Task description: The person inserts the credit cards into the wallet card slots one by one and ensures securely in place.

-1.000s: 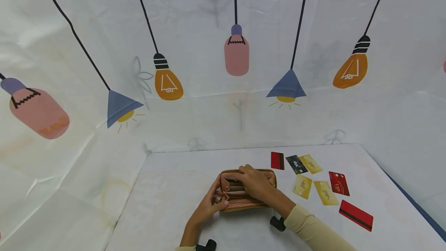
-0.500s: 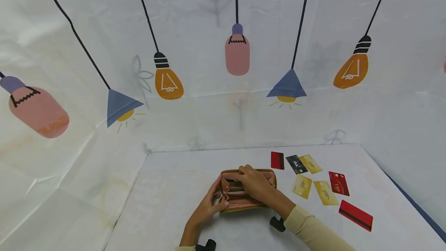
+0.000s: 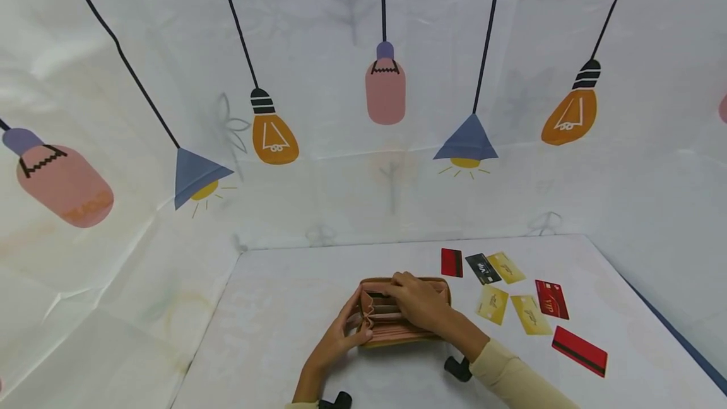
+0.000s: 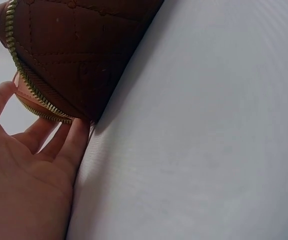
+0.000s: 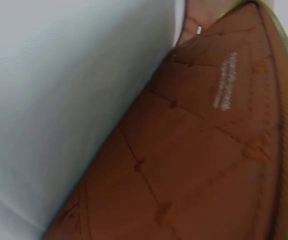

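An unzipped tan-brown wallet (image 3: 397,335) stands on the table with its pink pleated inside facing up; a dark strip shows in its far slots. The left hand (image 3: 336,335) grips the wallet's left end, its thumb at the near corner. In the left wrist view, fingers (image 4: 76,142) wrap the lower end beside the brass zip. The right hand (image 3: 419,302) reaches over the wallet from the right, bent fingers at the far inner section. Its fingertips are partly hidden, and I cannot tell whether they pinch anything. The right wrist view shows the quilted brown outer side (image 5: 184,150).
Right of the wallet lie several loose cards: a red card (image 3: 452,262), a black VIP card (image 3: 484,268), yellow cards such as one yellow card (image 3: 492,304), a red VIP card (image 3: 551,299), and a striped red card (image 3: 580,351). A lamp-printed white sheet (image 3: 329,201) hangs behind the table.
Almost nothing differs. The right wrist has shifted very slightly toward the near right; both hands stay at the wallet and the cards lie where they were.
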